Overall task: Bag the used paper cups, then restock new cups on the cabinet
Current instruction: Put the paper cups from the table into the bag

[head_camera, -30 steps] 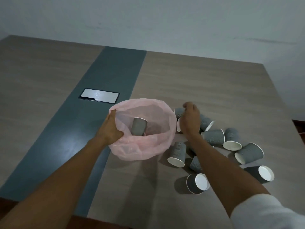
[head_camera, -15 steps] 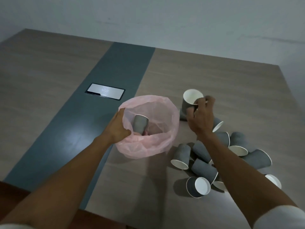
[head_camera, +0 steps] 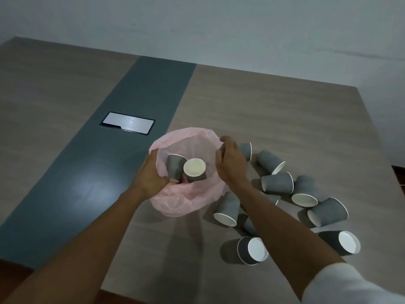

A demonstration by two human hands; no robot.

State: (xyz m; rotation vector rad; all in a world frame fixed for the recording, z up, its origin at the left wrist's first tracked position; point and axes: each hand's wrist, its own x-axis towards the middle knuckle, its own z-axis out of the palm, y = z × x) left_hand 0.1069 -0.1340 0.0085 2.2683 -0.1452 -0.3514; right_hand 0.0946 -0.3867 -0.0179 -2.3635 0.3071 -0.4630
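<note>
Bagging step: left hand (head_camera: 151,172) pinches the pink bag (head_camera: 186,194) rim; right hand (head_camera: 230,161), fingers loosely spread and empty, must next reach a fallen cup (head_camera: 277,182) on its right.

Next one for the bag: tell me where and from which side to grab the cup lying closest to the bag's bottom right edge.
Grip that cup across its ribbed grey wall near the middle, coming from above with the right hand. It lies tipped on the table, white mouth toward the camera, base toward the pink bag, so its side is exposed. Probably avoid pinching the rim, which may crush.
</note>
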